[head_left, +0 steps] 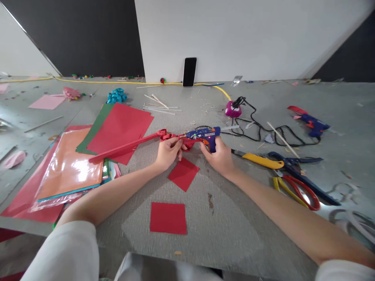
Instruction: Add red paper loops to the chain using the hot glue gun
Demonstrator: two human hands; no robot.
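While my right hand (220,157) clamps the blue plastic glue gun (205,135), my left hand (168,152) pinches the folded red paper strip (129,146) (nozzle touching it).

A single head-worn camera looks forward and down over the grey table (222,218), close above the person's forearms. The near table edge lies at the bottom; the white wall (249,35) stands far ahead. The wide lens bends the left and right sides.

Matt red paper squares (183,173), glossy plastic sleeve (70,166), rough grey table (234,218).
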